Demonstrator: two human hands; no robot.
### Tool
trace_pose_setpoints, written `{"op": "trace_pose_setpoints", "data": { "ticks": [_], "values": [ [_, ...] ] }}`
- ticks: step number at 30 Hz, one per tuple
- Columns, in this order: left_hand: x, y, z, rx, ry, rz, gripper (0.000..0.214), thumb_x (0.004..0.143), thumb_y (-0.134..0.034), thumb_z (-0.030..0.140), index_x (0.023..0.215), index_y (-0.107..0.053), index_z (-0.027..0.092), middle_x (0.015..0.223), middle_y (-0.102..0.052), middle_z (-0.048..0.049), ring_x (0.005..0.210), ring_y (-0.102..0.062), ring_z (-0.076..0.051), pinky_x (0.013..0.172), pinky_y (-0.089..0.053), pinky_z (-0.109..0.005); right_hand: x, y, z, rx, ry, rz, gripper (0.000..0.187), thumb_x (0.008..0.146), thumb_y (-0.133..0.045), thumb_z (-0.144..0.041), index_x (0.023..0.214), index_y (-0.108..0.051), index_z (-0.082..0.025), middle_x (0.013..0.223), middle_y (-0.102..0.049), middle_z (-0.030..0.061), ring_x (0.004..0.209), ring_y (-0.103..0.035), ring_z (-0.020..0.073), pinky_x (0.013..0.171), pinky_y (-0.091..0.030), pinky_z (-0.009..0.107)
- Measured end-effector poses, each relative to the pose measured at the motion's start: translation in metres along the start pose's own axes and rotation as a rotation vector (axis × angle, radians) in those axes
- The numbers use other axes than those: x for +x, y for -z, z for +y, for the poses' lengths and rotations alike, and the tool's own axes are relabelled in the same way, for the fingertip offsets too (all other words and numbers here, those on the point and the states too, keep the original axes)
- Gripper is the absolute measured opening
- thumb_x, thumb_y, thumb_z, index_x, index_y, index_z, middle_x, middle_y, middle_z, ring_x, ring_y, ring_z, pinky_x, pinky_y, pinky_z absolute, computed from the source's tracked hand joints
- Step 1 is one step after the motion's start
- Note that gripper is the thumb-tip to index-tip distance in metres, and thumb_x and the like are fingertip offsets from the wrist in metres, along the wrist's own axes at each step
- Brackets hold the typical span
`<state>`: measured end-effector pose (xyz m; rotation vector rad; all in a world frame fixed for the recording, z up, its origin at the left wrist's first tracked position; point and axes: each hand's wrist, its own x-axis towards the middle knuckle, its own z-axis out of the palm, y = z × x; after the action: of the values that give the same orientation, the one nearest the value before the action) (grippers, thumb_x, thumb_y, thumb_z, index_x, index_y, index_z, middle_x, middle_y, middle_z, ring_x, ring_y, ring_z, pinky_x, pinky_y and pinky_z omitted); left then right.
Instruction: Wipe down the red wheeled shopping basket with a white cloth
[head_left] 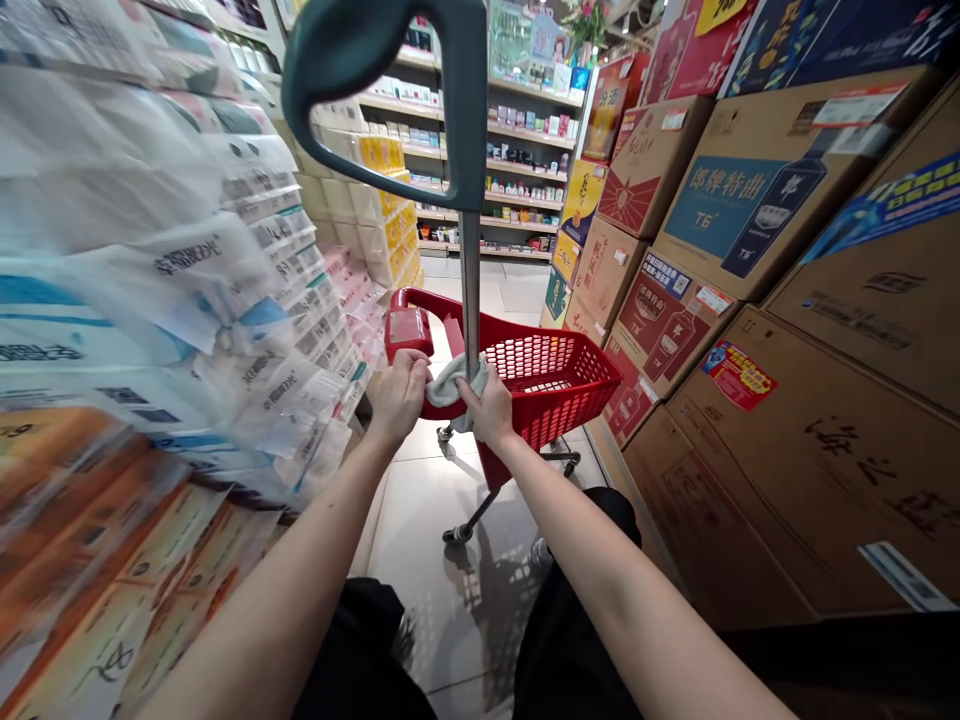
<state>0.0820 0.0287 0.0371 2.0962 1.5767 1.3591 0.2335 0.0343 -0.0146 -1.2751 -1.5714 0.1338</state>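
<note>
A red plastic shopping cart (559,400) on casters stands in front of me, with a metal pole (471,280) rising from its near end to a dark grey loop handle (466,120). A pale grey cloth (448,383) lies bunched over the red rim and against the foot of the pole. My left hand (401,397) is closed on the cloth's left end, beside the cart's red rim. Close to the pole, my right hand (491,408) has its fingers closed on the cloth's other side. Part of the cloth hangs below the rim.
Stacked plastic-wrapped paper packs (247,300) line the left side, and orange packs (97,560) lie lower down. Cardboard cartons (750,200) are piled high on the right. Shelves of small goods (525,150) stand at the back. Pale floor tiles (420,500) run between.
</note>
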Motion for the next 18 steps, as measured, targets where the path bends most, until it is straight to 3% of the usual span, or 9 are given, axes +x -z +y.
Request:
{"op": "trace_pose_setpoints", "data": {
  "ticks": [7, 12, 18],
  "values": [
    [-0.012, -0.007, 0.012, 0.063, -0.131, -0.017, 0.026, 0.092, -0.033, 0.038, 0.100, -0.052, 0.021, 0.088, -0.063, -0.0030, 0.087, -0.056, -0.020, 0.082, -0.039, -0.034, 0.008, 0.010, 0.009, 0.046, -0.091, -0.021, 0.036, 0.086, -0.047, -0.056, 0.087, -0.059, -0.022, 0.075, -0.063, -0.0012, 0.071, -0.061, 0.0149, 0.065, -0.042, 0.023],
    [-0.014, -0.016, 0.023, 0.060, -0.152, -0.034, 0.027, 0.093, -0.032, 0.037, 0.102, -0.052, 0.020, 0.088, -0.064, -0.0036, 0.085, -0.057, -0.020, 0.083, -0.039, -0.036, 0.011, 0.020, 0.025, 0.096, -0.033, -0.014, 0.038, 0.087, -0.045, -0.057, 0.095, -0.058, -0.022, 0.081, -0.065, 0.0007, 0.074, -0.062, 0.0157, 0.068, -0.043, 0.024],
    [-0.020, -0.028, 0.037, 0.114, -0.215, -0.054, 0.025, 0.093, -0.032, 0.035, 0.098, -0.052, 0.020, 0.089, -0.064, -0.0035, 0.083, -0.056, -0.020, 0.086, -0.037, -0.037, 0.010, 0.034, 0.050, 0.052, 0.012, -0.019, 0.048, 0.098, -0.018, -0.042, 0.097, -0.060, -0.018, 0.086, -0.067, 0.0060, 0.082, -0.061, 0.0173, 0.073, -0.042, 0.025]
  ]
}}
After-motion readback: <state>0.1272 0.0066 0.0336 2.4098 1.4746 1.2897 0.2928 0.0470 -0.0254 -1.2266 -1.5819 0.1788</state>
